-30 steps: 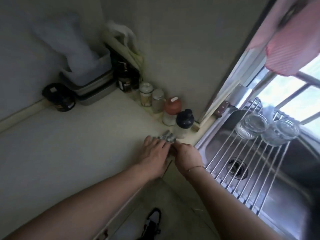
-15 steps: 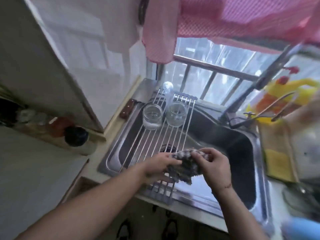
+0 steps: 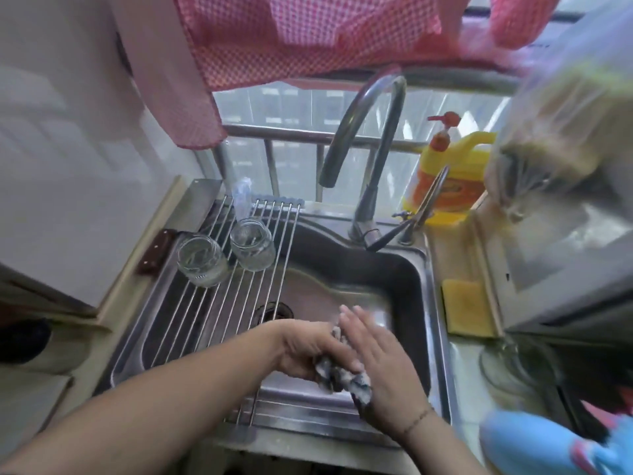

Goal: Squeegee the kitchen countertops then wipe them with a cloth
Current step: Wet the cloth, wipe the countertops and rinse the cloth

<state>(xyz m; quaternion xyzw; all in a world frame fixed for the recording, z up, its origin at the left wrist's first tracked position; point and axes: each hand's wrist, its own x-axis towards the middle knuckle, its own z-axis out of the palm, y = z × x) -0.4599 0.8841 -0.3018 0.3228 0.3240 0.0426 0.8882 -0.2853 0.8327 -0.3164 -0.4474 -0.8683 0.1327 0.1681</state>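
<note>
Cloth (image 3: 342,375) bunched between both hands over the sink (image 3: 433,286), in the wiping half of the job.

I read my left hand (image 3: 305,351) as curled round the wad from the left, while my right hand (image 3: 380,354) lies against it with fingers straight, apparently pressing water out, though blur hides the grip. Nothing runs from the tap (image 3: 359,132). Next I'd need to squeeze firmly over the basin, clear of the rack (image 3: 205,303), then carry it to the surface.
</note>
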